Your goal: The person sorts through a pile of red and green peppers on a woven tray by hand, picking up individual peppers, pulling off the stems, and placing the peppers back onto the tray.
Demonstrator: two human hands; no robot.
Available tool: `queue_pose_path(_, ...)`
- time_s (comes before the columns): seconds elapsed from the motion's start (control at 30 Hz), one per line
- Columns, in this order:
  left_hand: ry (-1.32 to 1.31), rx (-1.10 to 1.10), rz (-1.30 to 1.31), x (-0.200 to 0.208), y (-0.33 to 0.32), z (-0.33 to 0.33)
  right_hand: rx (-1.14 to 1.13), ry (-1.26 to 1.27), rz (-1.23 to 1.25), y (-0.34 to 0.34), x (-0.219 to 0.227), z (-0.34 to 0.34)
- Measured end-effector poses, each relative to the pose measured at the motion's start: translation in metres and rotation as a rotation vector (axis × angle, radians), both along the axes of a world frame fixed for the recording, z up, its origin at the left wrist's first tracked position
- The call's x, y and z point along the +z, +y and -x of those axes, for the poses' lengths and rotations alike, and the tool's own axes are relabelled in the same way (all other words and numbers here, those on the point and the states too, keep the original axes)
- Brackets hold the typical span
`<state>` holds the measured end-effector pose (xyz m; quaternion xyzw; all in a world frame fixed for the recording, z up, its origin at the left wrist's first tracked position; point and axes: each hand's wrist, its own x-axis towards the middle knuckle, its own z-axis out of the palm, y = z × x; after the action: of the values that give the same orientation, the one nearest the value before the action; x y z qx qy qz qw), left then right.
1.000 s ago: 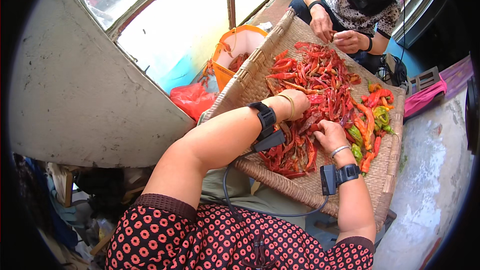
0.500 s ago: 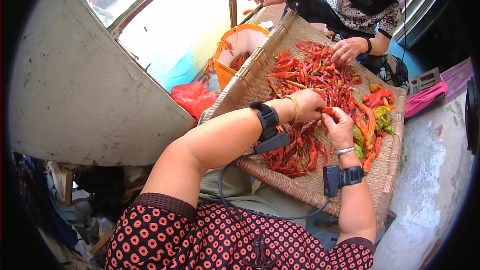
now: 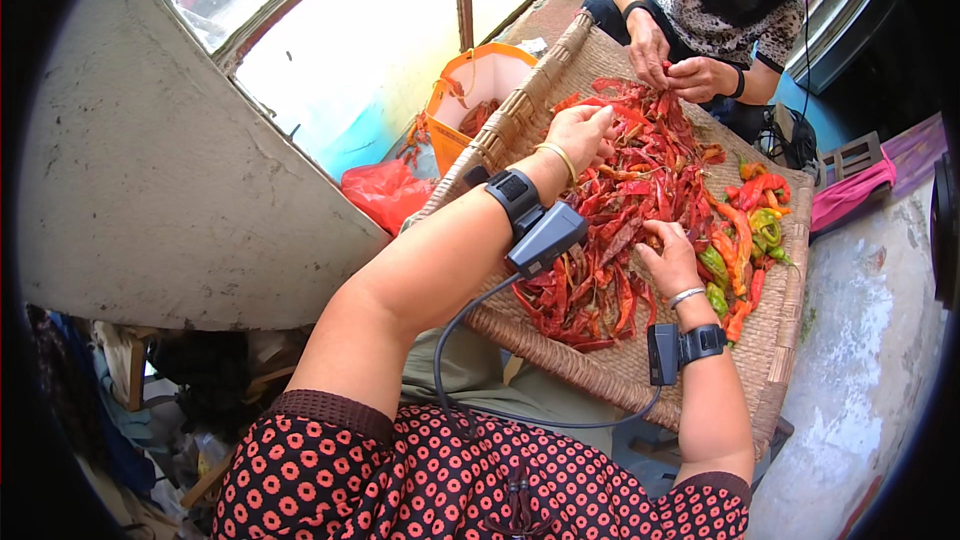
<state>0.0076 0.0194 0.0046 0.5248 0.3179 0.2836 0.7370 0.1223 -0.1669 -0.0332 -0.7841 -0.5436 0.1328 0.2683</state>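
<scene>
A heap of dried red chili peppers (image 3: 640, 195) lies on a woven tray (image 3: 740, 360) in front of me. My left hand (image 3: 582, 143) is over the heap's far left side, fingers closed on a long red chili pepper (image 3: 628, 112) at the fingertips. Nearer me, my right hand (image 3: 672, 258) hovers at the heap's right edge, thumb and forefinger apart, with peppers right behind them. Fresher red, orange and green peppers (image 3: 745, 235) lie to its right on the tray.
Across the tray, a co-worker's hands (image 3: 680, 72) meet over the heap's far end. Left of the tray stand an orange-edged box (image 3: 450, 135) holding dried peppers and a red plastic bag (image 3: 385, 195). A cable (image 3: 440, 360) links my wrist devices.
My hands, which were together over the heap, have parted: the left went far and left, the right slightly down. The co-worker's outstretched hand has come back to meet the other.
</scene>
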Motion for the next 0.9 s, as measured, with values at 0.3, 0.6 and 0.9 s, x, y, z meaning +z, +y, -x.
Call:
queue_pose_path(0.3,0.579,-0.701,-1.366,-0.021,-0.040,0.004,0.065,-0.035,-0.070,0.002,0.005,0.004)
queue_pose_path(0.6,0.736,-0.758,-1.393,-0.021,-0.028,-0.001,0.076,-0.054,-0.030,0.003,-0.004,-0.001)
queue_pose_path(0.9,0.762,-0.801,-1.387,-0.016,-0.030,-0.003,-0.018,-0.096,0.000,0.001,-0.001,0.000)
